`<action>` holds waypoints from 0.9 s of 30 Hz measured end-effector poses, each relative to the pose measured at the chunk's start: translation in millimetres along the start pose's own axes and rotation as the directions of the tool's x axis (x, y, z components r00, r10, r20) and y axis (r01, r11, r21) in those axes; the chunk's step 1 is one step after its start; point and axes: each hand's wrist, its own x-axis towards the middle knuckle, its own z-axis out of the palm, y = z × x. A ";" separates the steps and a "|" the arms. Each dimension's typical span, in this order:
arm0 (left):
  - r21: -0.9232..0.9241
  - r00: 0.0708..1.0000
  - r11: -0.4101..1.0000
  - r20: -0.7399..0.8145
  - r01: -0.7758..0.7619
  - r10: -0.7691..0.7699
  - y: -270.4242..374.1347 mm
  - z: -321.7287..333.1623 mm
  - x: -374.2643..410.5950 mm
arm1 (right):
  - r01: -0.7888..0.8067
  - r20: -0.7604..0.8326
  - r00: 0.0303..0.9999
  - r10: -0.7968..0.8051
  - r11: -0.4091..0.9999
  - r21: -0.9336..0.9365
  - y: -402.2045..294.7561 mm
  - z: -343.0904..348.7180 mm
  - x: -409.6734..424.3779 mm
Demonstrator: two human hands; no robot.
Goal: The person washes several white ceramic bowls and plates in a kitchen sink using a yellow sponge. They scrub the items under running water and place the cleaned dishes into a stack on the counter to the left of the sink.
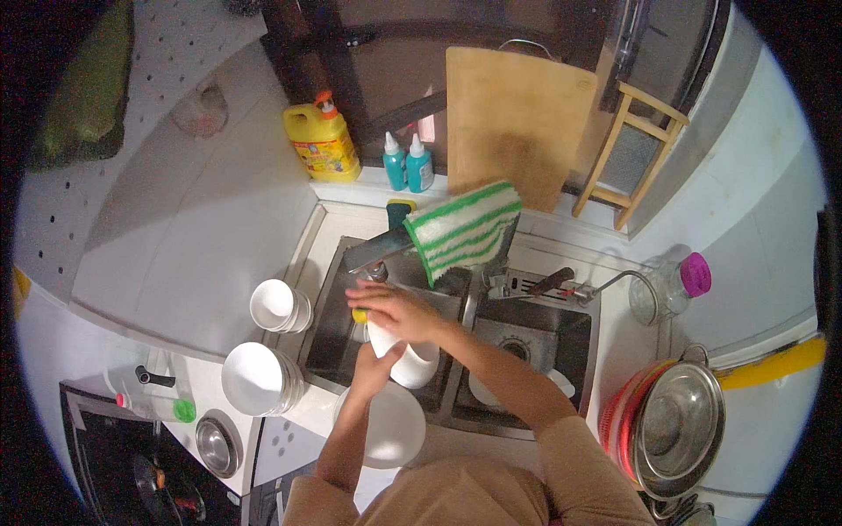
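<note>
Over the left basin of a double kitchen sink point(447, 394), my left hand point(376, 368) grips the near side of a white bowl point(383, 338). My right hand point(398, 312) lies across the far side of that bowl, fingers pointing left, with a bit of yellow point(359, 315), perhaps a sponge, showing under them. Another white bowl point(416, 368) is just right of my left hand, inside the left basin. The faucet point(381, 250) reaches over from behind, with a green-and-white striped cloth point(467, 227) draped on it. White dishes point(483, 389) lie in the right basin, partly behind my right forearm.
Stacked white bowls point(273, 306) and larger stacked dishes point(253, 379) stand left; white plates point(395, 427) rest at the front edge. Behind are a yellow jug point(325, 148), teal bottles point(419, 167) and a cutting board point(520, 118). Metal bowls and colanders point(681, 421) and a glass jar point(658, 296) stand right.
</note>
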 end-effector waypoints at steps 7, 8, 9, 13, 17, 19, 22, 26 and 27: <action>-0.040 0.998 0.999 -0.066 0.006 -0.009 16.8 7.1 -14.2 | -0.571 0.137 0.769 0.625 0.573 0.589 102.0 11.3 -23.9; 0.004 0.999 1.000 -0.045 0.001 -0.001 19.8 7.7 -13.4 | -0.584 0.092 0.688 0.720 0.473 0.660 112.6 19.0 -39.1; 0.048 0.999 0.999 -0.035 -0.001 0.003 22.6 6.5 -13.0 | -0.579 0.069 0.595 0.801 0.368 0.727 114.7 29.6 -49.1; 0.282 0.994 0.953 0.057 -0.106 0.094 10.1 10.3 1.8 | -0.281 0.105 0.527 0.844 0.056 0.958 85.1 58.7 -78.0; 0.585 0.898 0.682 0.245 -0.438 0.366 -19.1 28.7 16.5 | -0.071 0.302 0.479 0.824 -0.306 0.949 65.0 59.4 -83.2; 0.656 0.849 0.544 0.351 -0.523 0.394 -27.0 21.8 23.2 | -0.054 0.279 0.598 0.752 -0.309 0.949 59.7 50.4 -84.6; 0.720 0.805 0.361 0.517 -0.593 0.292 -29.1 7.2 26.5 | -0.250 0.358 0.641 0.679 -0.255 0.934 25.5 12.2 -83.2; 0.740 0.754 0.149 0.652 -0.656 0.081 -18.7 -0.6 29.9 | -0.444 0.247 0.690 0.680 0.130 0.886 40.8 20.2 -109.0; 0.712 0.721 0.119 0.690 -0.692 0.068 -19.7 -1.5 32.2 | -0.420 0.260 0.610 0.748 0.027 0.907 46.9 21.6 -112.0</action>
